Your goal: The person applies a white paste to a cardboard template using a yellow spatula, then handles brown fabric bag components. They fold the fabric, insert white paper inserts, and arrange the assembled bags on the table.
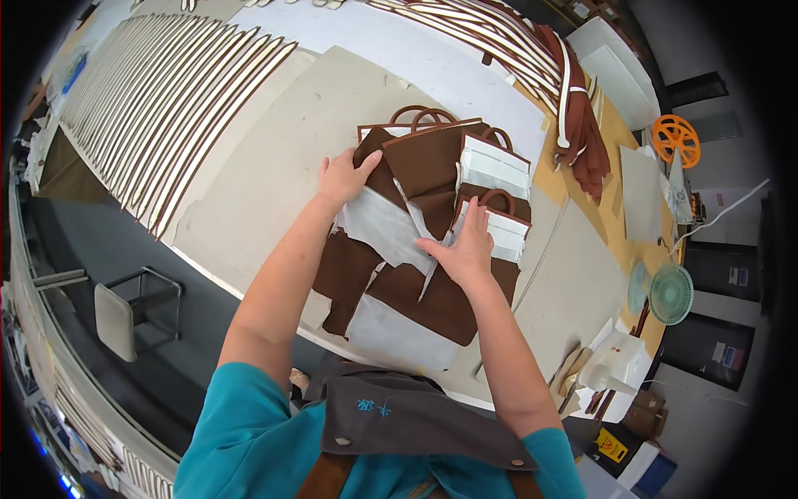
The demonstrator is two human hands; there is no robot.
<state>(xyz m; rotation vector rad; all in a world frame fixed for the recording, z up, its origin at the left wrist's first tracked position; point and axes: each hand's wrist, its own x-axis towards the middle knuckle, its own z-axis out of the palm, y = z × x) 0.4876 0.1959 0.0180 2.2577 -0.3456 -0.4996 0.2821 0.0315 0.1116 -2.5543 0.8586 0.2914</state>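
A loose pile of brown leather-like bag panels (pixel 428 158) with reddish-brown trim and looped handles lies in front of me on the table. Several pieces show pale grey-white backing (pixel 378 226). At the pile's left edge, my left hand (pixel 342 178) is open, its thumb apart and touching a brown panel. My right hand (pixel 465 251) is also open, with thumb and fingers spread over the pile beside a handled panel with a white strip (pixel 504 232). Neither hand visibly grips a piece. Below them lie more brown panels (pixel 420 303) and a grey-white piece (pixel 403 331).
Long white strips with brown edges (pixel 199 108) lie in rows at the left. Bundled brown and white straps (pixel 573 108) rest at the far right. A white glue-type bottle (pixel 611 372), a green fan (pixel 670 294) and an orange reel (pixel 676 140) stand right. A chair (pixel 116 323) is lower left.
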